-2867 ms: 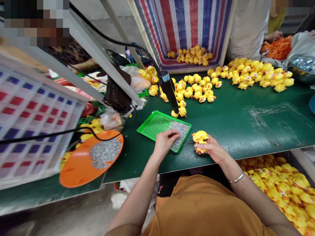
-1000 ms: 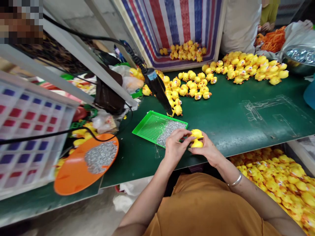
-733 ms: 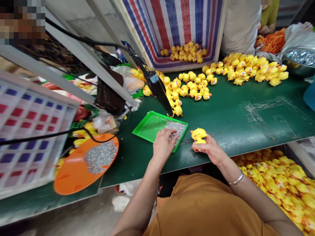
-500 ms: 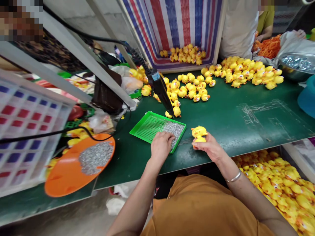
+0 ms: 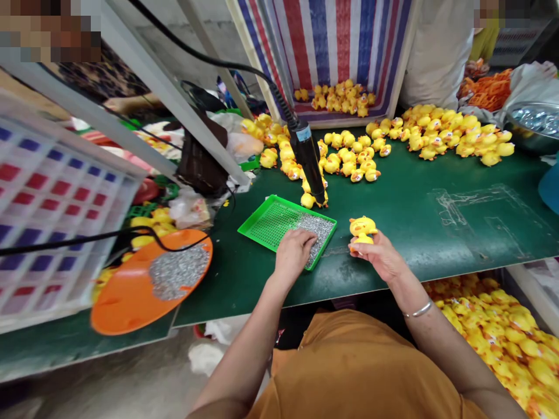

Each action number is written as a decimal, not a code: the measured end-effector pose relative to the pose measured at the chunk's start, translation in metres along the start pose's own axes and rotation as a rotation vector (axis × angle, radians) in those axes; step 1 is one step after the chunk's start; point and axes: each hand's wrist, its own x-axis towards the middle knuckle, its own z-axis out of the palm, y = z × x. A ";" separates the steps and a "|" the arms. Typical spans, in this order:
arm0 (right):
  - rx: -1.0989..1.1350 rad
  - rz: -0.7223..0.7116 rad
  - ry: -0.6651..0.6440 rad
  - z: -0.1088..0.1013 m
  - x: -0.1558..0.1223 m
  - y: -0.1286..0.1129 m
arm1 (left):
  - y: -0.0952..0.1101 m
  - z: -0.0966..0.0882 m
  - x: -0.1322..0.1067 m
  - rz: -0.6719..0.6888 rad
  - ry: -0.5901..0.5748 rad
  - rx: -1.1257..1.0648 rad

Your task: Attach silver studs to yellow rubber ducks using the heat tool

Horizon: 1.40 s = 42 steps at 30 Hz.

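Observation:
My right hand [image 5: 379, 255] is closed round a small yellow toy duck [image 5: 362, 228] and holds it upright just above the green table [image 5: 414, 215]. My left hand [image 5: 293, 252] rests on the pile of small silver screws [image 5: 315, 231] in the green mesh tray [image 5: 267, 221], fingers curled down into them. What the fingertips pinch is hidden. A black electric screwdriver [image 5: 308, 163] hangs on its cable just behind the tray.
Heaps of yellow ducks [image 5: 441, 135] cover the back of the table and fill a striped box [image 5: 336, 98]. An orange dish [image 5: 131, 297] with screws sits at the left edge. More ducks fill a bin [image 5: 502, 337] below right. Another person's sleeve [image 5: 437, 52] shows at the back.
A second ago both hands met at the duck. My left hand has since gone back to the screws in the tray, and my right hand still holds the duck.

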 end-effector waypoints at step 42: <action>-0.006 -0.111 -0.023 0.006 -0.009 0.012 | 0.083 -0.016 -0.009 0.406 0.250 -0.268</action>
